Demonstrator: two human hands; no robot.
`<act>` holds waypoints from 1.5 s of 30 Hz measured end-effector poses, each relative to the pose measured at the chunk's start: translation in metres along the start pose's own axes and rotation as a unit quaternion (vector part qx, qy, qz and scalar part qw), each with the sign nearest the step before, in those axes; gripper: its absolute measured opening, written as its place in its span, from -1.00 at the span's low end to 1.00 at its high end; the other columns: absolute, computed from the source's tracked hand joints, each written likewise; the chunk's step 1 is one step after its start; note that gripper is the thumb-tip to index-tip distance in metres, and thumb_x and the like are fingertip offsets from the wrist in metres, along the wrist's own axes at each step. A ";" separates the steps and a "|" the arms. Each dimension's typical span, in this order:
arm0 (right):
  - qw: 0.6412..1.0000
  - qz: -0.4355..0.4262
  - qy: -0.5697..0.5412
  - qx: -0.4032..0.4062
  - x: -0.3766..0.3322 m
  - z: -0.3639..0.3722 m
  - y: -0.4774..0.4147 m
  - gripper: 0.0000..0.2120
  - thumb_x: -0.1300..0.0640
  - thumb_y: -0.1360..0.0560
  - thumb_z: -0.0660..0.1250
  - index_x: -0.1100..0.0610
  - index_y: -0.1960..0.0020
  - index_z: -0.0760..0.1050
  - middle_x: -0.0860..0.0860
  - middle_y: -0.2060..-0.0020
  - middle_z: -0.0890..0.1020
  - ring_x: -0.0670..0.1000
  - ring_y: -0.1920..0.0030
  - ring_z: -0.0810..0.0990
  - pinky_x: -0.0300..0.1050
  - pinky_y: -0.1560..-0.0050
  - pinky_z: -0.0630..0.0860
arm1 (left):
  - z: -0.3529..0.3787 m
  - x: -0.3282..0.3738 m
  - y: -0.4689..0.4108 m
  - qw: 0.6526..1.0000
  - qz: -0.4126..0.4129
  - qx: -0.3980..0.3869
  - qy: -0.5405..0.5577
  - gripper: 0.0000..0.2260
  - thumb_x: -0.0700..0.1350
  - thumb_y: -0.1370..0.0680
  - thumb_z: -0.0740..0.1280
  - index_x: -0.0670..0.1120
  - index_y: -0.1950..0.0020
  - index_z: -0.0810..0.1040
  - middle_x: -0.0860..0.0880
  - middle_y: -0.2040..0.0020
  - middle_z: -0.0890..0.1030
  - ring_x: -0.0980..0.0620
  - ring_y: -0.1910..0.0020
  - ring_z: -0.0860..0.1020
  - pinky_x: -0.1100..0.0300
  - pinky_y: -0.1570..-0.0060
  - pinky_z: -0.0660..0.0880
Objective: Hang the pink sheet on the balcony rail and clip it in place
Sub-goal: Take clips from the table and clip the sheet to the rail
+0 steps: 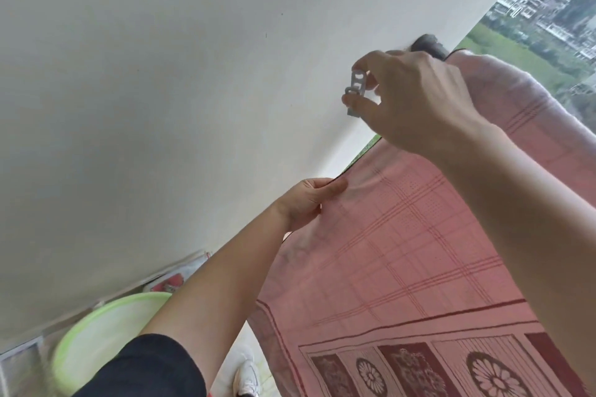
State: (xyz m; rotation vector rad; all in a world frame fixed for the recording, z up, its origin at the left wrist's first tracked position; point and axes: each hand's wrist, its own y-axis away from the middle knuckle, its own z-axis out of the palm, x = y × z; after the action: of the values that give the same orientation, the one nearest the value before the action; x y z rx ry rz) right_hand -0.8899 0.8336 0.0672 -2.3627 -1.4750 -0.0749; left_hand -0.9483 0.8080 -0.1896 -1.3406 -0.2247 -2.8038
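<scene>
One wall (161, 74), pink sheet (403, 251), maybe basin (106, 332)

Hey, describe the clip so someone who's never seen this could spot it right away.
Start at the pink sheet draped over the dark rail beside the white wall. Near the rail's end, the right hand pinches the clip in its fingertips. It is the only small pale grey plastic piece, with cut-out holes.

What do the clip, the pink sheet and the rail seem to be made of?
Clip: probably moulded plastic, pale grey and matt, with cut-out holes.
Pink sheet: woven cloth, matt; it drapes in soft folds and shows woven check lines.
Rail: unclear; only a dark, rounded, dull end shows, perhaps metal or plastic.
</scene>
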 end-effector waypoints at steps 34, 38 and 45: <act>0.946 0.032 -0.067 -0.316 0.015 0.013 -0.059 -0.89 -0.04 -0.43 0.51 -0.05 0.08 0.72 -0.10 0.29 0.71 -0.10 0.10 0.66 -0.20 0.19 0.45 | 0.037 0.023 0.007 0.997 0.043 0.013 0.061 -0.75 -0.18 -0.47 0.26 -0.22 -0.08 0.62 -0.18 -0.04 0.62 -0.09 -0.03 0.58 0.02 -0.10 0.51; 0.951 0.038 -0.070 -0.300 0.018 0.008 -0.059 -0.90 -0.05 -0.43 0.51 -0.05 0.10 0.72 -0.12 0.30 0.71 -0.13 0.11 0.66 -0.20 0.14 0.50 | 0.036 0.020 0.012 0.988 0.077 0.024 0.133 -0.70 -0.16 -0.54 0.41 -0.25 -0.23 0.60 -0.20 -0.12 0.63 -0.13 -0.08 0.61 0.05 -0.06 0.56; 0.950 0.029 -0.046 -0.307 0.016 0.015 -0.056 -0.92 -0.03 -0.44 0.50 -0.03 0.13 0.73 -0.13 0.39 0.70 -0.13 0.14 0.66 -0.19 0.10 0.54 | 0.035 0.015 0.012 0.983 0.090 0.043 0.155 -0.65 -0.16 -0.56 0.39 -0.27 -0.30 0.54 -0.22 -0.22 0.59 -0.14 -0.17 0.57 -0.05 -0.27 0.49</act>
State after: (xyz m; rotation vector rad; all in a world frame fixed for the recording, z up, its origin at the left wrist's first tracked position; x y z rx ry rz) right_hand -0.9342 0.8746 0.0719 -2.9247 -1.5939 -0.4797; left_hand -0.9298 0.8015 -0.1550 -0.8437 -0.2021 -2.7614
